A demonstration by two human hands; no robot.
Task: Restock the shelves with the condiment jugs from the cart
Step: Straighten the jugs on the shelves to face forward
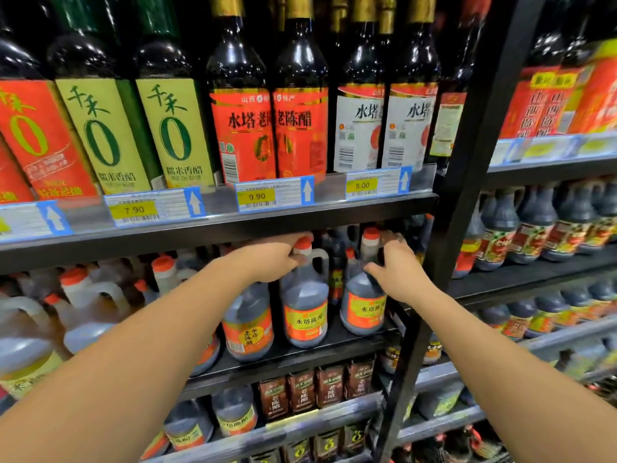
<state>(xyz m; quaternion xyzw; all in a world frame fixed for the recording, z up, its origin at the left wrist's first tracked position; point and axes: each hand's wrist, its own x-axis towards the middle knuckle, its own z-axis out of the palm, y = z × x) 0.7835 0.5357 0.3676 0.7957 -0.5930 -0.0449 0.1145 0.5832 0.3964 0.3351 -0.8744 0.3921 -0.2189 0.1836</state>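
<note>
Two dark vinegar jugs with orange caps and orange labels stand at the right end of the middle shelf [300, 357]. My left hand [270, 260] grips the neck of the left jug [304, 309], just under its cap. My right hand [395, 267] holds the shoulder and handle of the right jug [362, 305], thumb in front. Both jugs are upright on the shelf. A third dark jug [247, 325] stands just left of them, partly behind my left forearm. No cart is in view.
The shelf above [217, 225] hangs low over the jug caps, carrying tall vinegar bottles and price tags. A black upright post [444, 262] stands right beside my right hand. Pale jugs [86, 305] fill the left. More bottles fill the neighbouring bay and lower shelves.
</note>
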